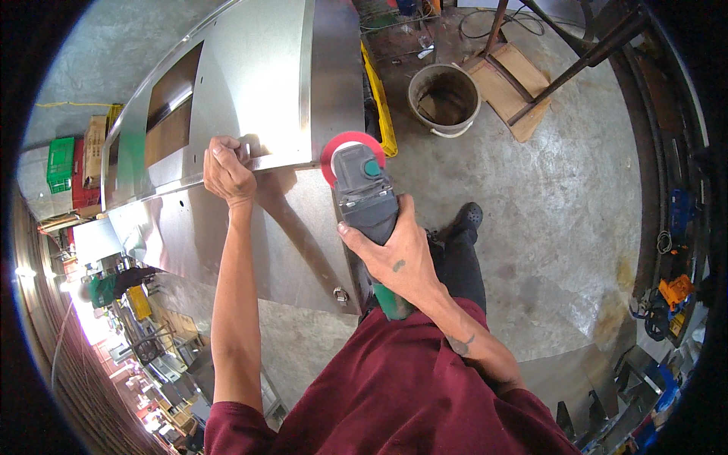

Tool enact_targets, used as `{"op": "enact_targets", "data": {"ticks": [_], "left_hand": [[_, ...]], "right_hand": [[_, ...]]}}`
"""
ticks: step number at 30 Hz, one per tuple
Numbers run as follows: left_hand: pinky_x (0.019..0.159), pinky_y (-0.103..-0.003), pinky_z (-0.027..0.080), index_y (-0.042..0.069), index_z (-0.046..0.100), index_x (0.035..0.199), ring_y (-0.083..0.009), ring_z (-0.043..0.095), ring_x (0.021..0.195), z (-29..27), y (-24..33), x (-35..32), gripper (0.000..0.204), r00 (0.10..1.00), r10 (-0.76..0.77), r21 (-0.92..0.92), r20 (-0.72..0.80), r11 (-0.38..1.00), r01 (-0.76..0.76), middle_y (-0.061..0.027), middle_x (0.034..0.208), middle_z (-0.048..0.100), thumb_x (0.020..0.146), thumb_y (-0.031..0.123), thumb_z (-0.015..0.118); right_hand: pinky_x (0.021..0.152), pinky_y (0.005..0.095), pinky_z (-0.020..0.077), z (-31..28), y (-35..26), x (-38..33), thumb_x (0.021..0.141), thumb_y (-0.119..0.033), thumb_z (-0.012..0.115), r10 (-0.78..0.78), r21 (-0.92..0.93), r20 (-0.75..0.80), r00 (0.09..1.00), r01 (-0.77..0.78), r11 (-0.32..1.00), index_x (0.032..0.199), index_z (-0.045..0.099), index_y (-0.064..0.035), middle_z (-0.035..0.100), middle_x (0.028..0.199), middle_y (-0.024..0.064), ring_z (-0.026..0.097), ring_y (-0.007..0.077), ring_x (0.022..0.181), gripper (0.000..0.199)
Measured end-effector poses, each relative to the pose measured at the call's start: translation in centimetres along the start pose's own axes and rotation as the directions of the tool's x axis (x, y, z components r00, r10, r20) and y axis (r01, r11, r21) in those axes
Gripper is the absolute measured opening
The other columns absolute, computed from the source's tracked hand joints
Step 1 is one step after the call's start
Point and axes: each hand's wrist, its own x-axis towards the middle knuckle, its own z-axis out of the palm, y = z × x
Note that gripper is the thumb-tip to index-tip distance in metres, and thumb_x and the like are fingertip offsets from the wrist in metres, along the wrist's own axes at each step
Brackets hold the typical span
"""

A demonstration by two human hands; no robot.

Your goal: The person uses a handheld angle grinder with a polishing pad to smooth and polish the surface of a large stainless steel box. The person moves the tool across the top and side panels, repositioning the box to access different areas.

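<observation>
My right hand [406, 254] is wrapped round the body of an angle grinder [368, 205], its dark grey head pointing away from me and its green rear end near my shirt. A red-rimmed disc [328, 161] sits at the grinder's head, beside the corner of a large shiny sheet-metal cabinet [258, 68]. Whether the disc touches the metal I cannot tell. My left hand [227, 173] is closed, knuckles up, on the cabinet's near edge. Its curled fingers hide whatever they may hold. Rectangular cut-outs open the cabinet's top face, and a small latch [340, 295] is on its near side.
A bucket [444, 97] stands on the concrete floor ahead right, beside a wooden board [516, 87] under metal legs. A yellow crate [379, 102] lies behind the cabinet. Green crates [61, 164] stand far left. Orange tools [675, 290] and metal scraps line the right side.
</observation>
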Motion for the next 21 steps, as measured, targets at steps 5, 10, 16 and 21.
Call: {"op": "enact_targets", "data": {"ticks": [5, 10, 16, 21], "left_hand": [[0.073, -0.046, 0.051, 0.009, 0.068, 0.088, -0.0318, 0.063, 0.073, -0.3, 0.3, 0.0, 0.051, 1.000, -0.006, 0.017, 0.007, 1.000, 0.006, -0.0093, 0.075, 0.068, 0.115, 0.028, 0.029], [0.072, -0.046, 0.051, 0.009, 0.068, 0.088, -0.0321, 0.064, 0.074, -0.2, 0.4, 0.1, 0.051, 1.000, 0.013, 0.004, 0.000, 1.000, -0.013, -0.0091, 0.074, 0.068, 0.114, 0.027, 0.029], [0.071, -0.045, 0.051, 0.008, 0.068, 0.087, -0.0321, 0.064, 0.072, -0.2, 0.8, 0.2, 0.050, 1.000, -0.011, 0.006, -0.015, 1.000, 0.011, -0.0090, 0.074, 0.068, 0.114, 0.028, 0.031], [0.071, -0.044, 0.051, 0.009, 0.068, 0.088, -0.0311, 0.064, 0.071, -0.2, 0.2, 0.0, 0.051, 1.000, 0.010, -0.004, -0.014, 1.000, -0.010, -0.0085, 0.075, 0.067, 0.115, 0.028, 0.030]], "right_hand": [[0.087, 0.0472, 0.0616, -0.2, -1.6, -0.9, 0.093, -0.044, 0.090, 0.031, 0.062, 0.025, 0.999, -0.032, 0.998, 0.131, 0.050, 0.0083, 0.076, 0.105, 0.0279, 0.078, 0.0379, 0.096, 0.076], [0.090, 0.0427, 0.0608, 0.2, -1.8, -0.6, 0.093, -0.041, 0.091, 0.040, 0.145, -0.074, 0.996, -0.029, 0.989, 0.129, 0.054, 0.0083, 0.076, 0.108, 0.0233, 0.077, 0.0297, 0.098, 0.071], [0.090, 0.0426, 0.0605, 0.8, -0.6, 0.2, 0.095, -0.042, 0.090, 0.100, 0.142, -0.067, 0.993, -0.089, 0.986, 0.128, 0.054, 0.0085, 0.076, 0.109, 0.0227, 0.076, 0.0295, 0.100, 0.070], [0.090, 0.0431, 0.0606, 1.2, -0.3, 0.2, 0.095, -0.043, 0.090, 0.098, 0.148, -0.059, 0.993, -0.088, 0.985, 0.129, 0.054, 0.0085, 0.076, 0.109, 0.0226, 0.077, 0.0301, 0.099, 0.071]]}}
